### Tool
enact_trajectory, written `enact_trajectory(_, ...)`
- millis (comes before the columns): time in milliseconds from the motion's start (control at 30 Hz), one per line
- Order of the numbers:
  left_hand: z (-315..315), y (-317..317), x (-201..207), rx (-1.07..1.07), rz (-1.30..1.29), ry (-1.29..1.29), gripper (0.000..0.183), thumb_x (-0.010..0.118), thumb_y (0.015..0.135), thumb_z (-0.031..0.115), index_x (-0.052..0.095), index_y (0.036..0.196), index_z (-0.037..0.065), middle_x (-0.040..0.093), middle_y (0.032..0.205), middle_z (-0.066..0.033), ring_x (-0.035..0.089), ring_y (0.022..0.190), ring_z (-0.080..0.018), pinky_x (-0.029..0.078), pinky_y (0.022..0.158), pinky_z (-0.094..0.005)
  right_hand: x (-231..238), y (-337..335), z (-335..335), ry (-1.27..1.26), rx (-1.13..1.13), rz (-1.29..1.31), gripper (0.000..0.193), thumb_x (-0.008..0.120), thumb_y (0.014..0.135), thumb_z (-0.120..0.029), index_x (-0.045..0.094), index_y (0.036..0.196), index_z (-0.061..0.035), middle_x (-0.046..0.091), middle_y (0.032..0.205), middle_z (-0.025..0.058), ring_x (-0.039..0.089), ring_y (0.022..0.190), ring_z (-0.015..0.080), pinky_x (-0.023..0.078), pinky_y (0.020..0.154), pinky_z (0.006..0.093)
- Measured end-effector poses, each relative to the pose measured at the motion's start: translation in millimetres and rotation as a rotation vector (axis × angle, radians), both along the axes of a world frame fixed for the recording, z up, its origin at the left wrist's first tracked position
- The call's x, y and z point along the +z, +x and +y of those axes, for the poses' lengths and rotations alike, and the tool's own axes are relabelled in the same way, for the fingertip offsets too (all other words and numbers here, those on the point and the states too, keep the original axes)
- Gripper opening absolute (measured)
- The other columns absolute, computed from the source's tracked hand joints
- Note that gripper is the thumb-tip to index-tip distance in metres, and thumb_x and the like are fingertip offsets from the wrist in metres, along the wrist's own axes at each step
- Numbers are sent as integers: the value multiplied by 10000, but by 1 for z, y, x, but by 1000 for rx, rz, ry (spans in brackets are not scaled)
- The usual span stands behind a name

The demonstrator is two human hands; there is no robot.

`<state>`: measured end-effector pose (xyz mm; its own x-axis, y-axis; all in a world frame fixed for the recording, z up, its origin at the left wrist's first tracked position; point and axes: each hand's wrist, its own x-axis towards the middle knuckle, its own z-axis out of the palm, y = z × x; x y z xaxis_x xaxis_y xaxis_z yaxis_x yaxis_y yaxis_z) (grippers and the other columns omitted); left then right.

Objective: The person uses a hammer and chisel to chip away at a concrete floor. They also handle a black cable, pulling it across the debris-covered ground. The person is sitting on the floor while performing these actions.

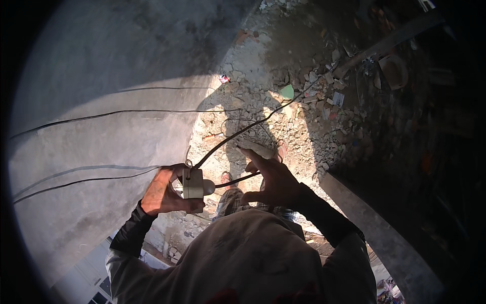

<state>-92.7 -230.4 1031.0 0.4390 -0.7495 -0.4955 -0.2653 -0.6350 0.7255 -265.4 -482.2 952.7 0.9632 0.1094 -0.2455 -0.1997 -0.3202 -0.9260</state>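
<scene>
A left hand (pixel 166 191) clamps a pale socket block (pixel 192 185), its long axis running away from the body; a rounded plug (pixel 208 187) faces the right hand (pixel 277 183), apart, fingers spread near its dark cord (pixel 237 180), above sunlit rubble (pixel 296 124).

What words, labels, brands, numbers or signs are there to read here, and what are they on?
None can be read.
Pale block in the left hand: no lettering can be made out.
Red-and-white scrap by the rubble: too small to read, if marked.
</scene>
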Motion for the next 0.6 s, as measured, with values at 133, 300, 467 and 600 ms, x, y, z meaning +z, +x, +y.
enact_trajectory(133,81,2,75,291,-103,-52,811,971,515,273,550,1164,32,629,1047,-35,611,915,-156,520,798,-359,-102,-29,-88,-453,-529,-206,764,717,875,-376,377,1469,-37,442,1417,271,460,1313,418,384,1098,496)
enact_trajectory(300,205,-29,121,704,-470,75,721,908,585,312,566,1153,30,642,1034,-54,621,910,-177,519,788,-370,-143,50,-123,-740,-531,-2,1108,861,714,-318,160,1571,-274,181,1563,217,321,1386,456,371,1076,560)
enact_trajectory(467,301,-58,147,932,-764,406,641,845,654,352,583,1142,28,655,1021,-72,632,906,-199,518,779,-381,-204,111,-130,-797,-246,-100,657,743,834,-330,464,1424,-256,262,1557,136,281,1428,381,288,1101,624)
enact_trajectory(600,377,-93,169,1080,-881,667,588,795,710,383,596,1133,27,666,1010,-86,641,902,-216,517,772,-391,-258,100,-155,-1025,-113,-69,316,633,917,-365,690,1168,-181,377,1498,109,330,1396,320,263,1089,642)
